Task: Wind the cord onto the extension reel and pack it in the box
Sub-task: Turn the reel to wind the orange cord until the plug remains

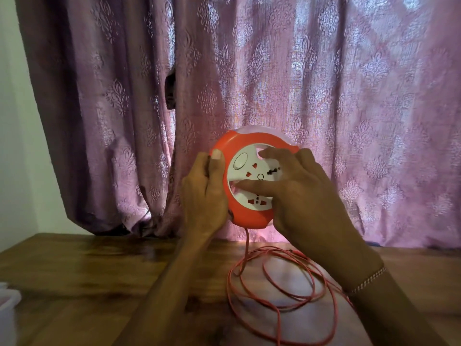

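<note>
1. The wooden table [74, 283] filled the lower frame under a mauve patterned curtain [324, 83]; no box was in view.
2. The red cord [282, 288] lay in loose loops at lower centre-right, one strand rising to the reel's underside; most seemed unwound, so it needed to feed freely without kinking.
3. The orange extension reel [249, 216] was held upright above the table at frame centre.
4. The right hand [306, 196] spread straight fingers across the white socket face [252, 176], gripping nothing; turning that disc steadily looked the best approach.
5. The left hand [202, 191] curled round the reel's left rim, thumb on front; a firm hold should brace the casing.
</note>
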`<state>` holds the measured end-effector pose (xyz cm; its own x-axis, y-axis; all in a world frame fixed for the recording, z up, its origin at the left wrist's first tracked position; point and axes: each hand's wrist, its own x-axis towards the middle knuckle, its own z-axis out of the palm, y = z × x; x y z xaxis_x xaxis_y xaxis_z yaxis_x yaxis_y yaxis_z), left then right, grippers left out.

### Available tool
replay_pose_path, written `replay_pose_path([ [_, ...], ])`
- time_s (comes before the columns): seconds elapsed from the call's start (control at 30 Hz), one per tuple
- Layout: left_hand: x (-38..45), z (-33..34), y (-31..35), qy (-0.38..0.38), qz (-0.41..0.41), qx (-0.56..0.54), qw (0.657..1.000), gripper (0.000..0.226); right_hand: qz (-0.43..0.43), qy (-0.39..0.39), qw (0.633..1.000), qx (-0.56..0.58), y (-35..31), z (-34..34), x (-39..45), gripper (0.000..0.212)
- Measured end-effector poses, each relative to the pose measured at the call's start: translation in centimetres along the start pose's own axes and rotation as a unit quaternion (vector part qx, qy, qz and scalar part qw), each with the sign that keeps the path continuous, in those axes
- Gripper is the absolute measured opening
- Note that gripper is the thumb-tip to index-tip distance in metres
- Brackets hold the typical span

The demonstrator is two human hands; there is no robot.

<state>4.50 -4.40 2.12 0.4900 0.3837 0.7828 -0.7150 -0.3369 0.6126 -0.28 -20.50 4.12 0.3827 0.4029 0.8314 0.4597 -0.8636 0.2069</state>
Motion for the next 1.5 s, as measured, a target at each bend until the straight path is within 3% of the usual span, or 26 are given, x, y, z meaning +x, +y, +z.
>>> replay_pose_path([
  [0.17,-0.2,0.1,0.2,-0.015,-0.006,0.0,1.0,0.063,0.041,0.047,0.998,0.007,-0.6,-0.1,-0.3,0.054],
  [0.47,-0.2,0.1,0.3,0.002,0.005,0.017,1.0,0.054,0.173,0.087,0.98,-0.036,-1.3,1.4,-0.2,0.063],
  [0.6,-0.2,0.1,0.2,0.002,-0.002,0.005,1.0,0.061,0.122,0.107,0.987,-0.008,-0.9,1.3,0.0,0.053],
  [0.73,-0.1,-0.1,0.3,0.003,-0.005,-0.007,1.0,0.063,-0.023,0.128,0.989,0.065,-0.2,0.6,0.1,0.026],
  [0.87,0.0,-0.1,0.1,0.0,-0.003,-0.006,1.0,0.06,-0.09,0.023,0.995,0.027,0.5,0.3,0.1,0.047],
  [1.13,0.0,0.0,-0.3,-0.004,0.019,0.003,1.0,0.049,-0.025,0.001,0.999,-0.048,0.5,0.6,-0.1,0.059],
  [1.33,-0.1,0.2,-0.2,-0.005,0.023,0.013,1.0,0.042,0.072,0.058,0.995,-0.023,-0.1,0.8,-0.4,0.059],
  [1.43,0.0,0.2,-0.2,0.0,0.02,0.003,1.0,0.047,0.15,0.098,0.984,-0.019,-0.8,0.8,-0.1,0.064],
  [1.5,0.0,0.1,-0.2,-0.003,0.017,-0.003,1.0,0.05,0.158,0.098,0.982,-0.017,-1.1,0.8,0.0,0.066],
])
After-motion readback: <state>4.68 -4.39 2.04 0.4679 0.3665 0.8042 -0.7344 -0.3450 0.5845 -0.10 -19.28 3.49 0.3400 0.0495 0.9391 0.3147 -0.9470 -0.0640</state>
